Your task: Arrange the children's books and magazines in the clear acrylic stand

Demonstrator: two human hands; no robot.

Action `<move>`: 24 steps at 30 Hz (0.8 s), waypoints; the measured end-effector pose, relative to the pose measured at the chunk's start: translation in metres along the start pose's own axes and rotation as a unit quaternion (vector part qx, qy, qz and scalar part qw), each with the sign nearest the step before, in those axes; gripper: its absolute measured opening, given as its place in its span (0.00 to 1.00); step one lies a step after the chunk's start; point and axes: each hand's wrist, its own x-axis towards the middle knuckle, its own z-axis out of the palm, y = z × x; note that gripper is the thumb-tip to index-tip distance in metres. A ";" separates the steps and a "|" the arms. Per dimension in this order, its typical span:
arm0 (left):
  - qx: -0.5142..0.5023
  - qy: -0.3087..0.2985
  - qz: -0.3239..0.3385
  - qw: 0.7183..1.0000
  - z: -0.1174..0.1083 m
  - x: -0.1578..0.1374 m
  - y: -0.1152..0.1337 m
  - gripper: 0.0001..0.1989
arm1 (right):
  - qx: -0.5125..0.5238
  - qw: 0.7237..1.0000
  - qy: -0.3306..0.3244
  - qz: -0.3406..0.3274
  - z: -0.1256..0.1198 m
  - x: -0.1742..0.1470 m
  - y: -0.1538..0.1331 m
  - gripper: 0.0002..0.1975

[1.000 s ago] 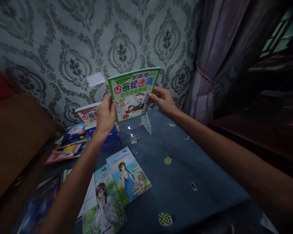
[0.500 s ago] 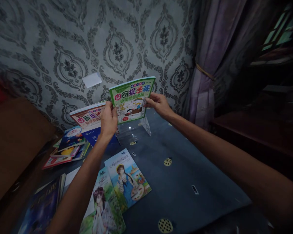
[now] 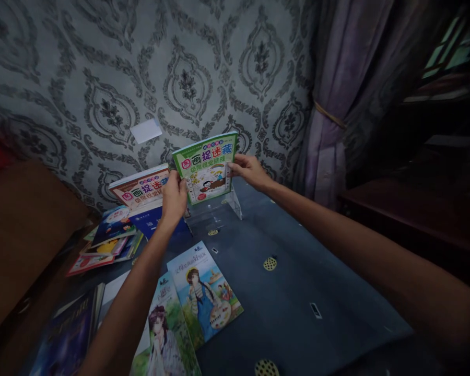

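Hold green book (image 3: 207, 169) with fingers (image 3: 183, 186) of left hand (image 3: 174, 197) and right hand (image 3: 253, 172) closed on sides; align squarely with clear stand (image 3: 234, 203) toward far edge of desk (image 3: 285, 297).

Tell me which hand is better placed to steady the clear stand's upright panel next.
Probably the right hand, holding the green book by its right edge, nearer that panel; the left hand holds the opposite edge.

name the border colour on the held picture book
Green on the picture book, clearest in the head view.
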 end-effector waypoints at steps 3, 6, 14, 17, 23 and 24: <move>0.028 0.005 -0.039 0.999 0.003 -0.001 -0.002 0.06 | -0.011 1.000 -0.001 0.022 0.000 0.000 0.015 0.20; 0.079 -0.017 -0.061 0.995 0.003 0.000 0.004 0.07 | -0.049 0.998 0.003 0.037 0.001 0.000 0.025 0.16; 0.206 0.010 -0.048 0.977 -0.004 0.002 0.027 0.29 | -0.114 0.993 0.029 -0.010 0.006 0.001 0.029 0.14; 0.253 0.024 -0.034 0.967 -0.015 0.006 0.038 0.26 | -0.172 0.984 0.050 -0.020 0.010 0.002 0.027 0.10; 0.366 0.044 0.079 0.926 -0.052 0.025 0.053 0.15 | -0.308 0.943 0.109 -0.056 0.018 0.000 0.025 0.07; 0.376 0.039 0.089 0.922 -0.057 0.028 0.052 0.14 | -0.318 0.939 0.114 -0.058 0.019 0.000 0.025 0.07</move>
